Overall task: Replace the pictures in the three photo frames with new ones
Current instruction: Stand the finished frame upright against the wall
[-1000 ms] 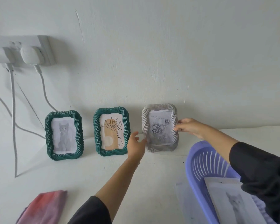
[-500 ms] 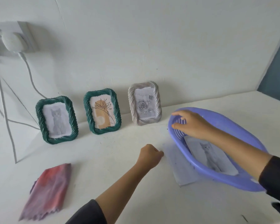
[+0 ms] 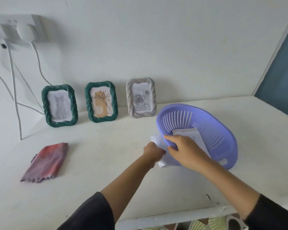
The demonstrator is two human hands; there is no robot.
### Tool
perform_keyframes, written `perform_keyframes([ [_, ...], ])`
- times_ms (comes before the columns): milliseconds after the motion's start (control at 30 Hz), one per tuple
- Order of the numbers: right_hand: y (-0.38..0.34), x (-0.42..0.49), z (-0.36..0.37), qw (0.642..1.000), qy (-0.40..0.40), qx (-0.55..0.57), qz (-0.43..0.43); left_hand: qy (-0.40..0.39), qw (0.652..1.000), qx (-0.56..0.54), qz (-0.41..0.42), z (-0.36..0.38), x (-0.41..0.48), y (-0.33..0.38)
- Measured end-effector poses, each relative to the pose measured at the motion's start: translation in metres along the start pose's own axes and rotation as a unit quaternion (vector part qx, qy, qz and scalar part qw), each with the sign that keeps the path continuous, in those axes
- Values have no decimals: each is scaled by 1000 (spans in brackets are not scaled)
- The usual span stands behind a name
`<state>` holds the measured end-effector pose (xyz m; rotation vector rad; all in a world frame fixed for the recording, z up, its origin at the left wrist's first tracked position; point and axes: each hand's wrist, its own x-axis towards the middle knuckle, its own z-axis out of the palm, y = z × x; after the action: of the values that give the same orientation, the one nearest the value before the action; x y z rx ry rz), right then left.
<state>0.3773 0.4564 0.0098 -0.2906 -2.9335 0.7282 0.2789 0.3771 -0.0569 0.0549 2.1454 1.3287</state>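
Frames, count: three photo frames are standing in a row in the middle left of the picture, at the back of the white worktop (image 3: 106, 163), leaning against the wall.
Frames, axis: each is standing upright on a short edge, long axis vertical, glass facing the camera.
Left green frame (image 3: 59, 106): it is showing a grey sitting cat.
Middle green frame (image 3: 101, 102): it is showing a line-drawn flower over a tan shape.
Grey frame (image 3: 141, 100): it is showing grey roses. A faint line of script is running across the top, too blurred to read.
Purple basket (image 3: 211, 130): one, right of centre, just beside the grey frame. It is tipping up, with its slotted inside facing the camera and its long axis running from upper left to lower right.
Paper in basket (image 3: 188, 132): white paper is lying against the inside. I cannot count the sheets.
White sheet (image 3: 157, 140): it is lying flat on the worktop, partly under the basket's near rim.
Right hand (image 3: 181, 146): it is gripping the basket's near rim, fingers curling over the edge.
Left hand (image 3: 154, 152): it is resting on the white sheet with fingers curled. I cannot tell whether it is pinching the paper.
Cloth (image 3: 47, 161): one reddish-purple cloth is lying at lower left.
Wall socket (image 3: 15, 29): at upper left, with white cables hanging down.
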Motion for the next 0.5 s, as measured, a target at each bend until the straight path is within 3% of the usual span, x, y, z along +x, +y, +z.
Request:
perform_keyframes([
  [200,3,-3,-1,999,12,44,8,38,997,-72,-17,10,-4,6],
  [500,9,2,1,997,9,71,2,39,996,-72,-38,11,-9,9],
])
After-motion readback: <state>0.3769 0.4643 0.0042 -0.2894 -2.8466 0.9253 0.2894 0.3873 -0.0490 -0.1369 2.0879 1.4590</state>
